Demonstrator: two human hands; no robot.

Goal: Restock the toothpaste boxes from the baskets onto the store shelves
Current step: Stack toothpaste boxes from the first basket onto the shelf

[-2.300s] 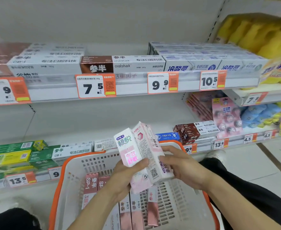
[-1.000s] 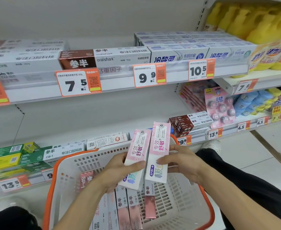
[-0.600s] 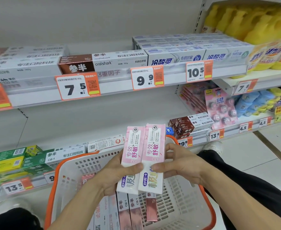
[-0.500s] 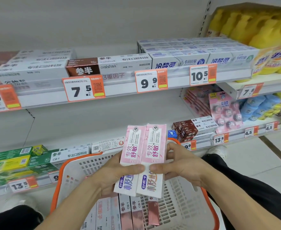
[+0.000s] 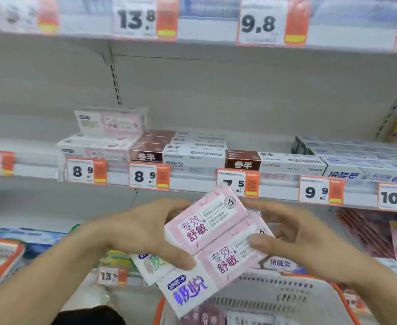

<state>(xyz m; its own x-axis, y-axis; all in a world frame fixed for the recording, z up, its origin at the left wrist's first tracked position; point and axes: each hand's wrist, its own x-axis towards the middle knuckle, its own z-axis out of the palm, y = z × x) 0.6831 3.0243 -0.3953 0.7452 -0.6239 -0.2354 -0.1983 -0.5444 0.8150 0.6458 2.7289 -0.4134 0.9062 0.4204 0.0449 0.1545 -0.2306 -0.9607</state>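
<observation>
Now lifted clear of the basket [image 5: 310, 299] toward matching pink stock [image 5: 110, 123] far left, two pink boxes [image 5: 212, 240] pinched together by left hand [image 5: 143, 233] and right hand [image 5: 296, 240], ready for shelving.

Pink-and-white toothpaste boxes [image 5: 212, 245], red and purple lettering; price tags [image 5: 149, 175] are printed white, orange-edged; basket [image 5: 286, 299] white, orange-rimmed.

forearms [image 5: 59, 259] bare, no sleeves | dark garment [image 5: 87, 316] at bottom edge
</observation>
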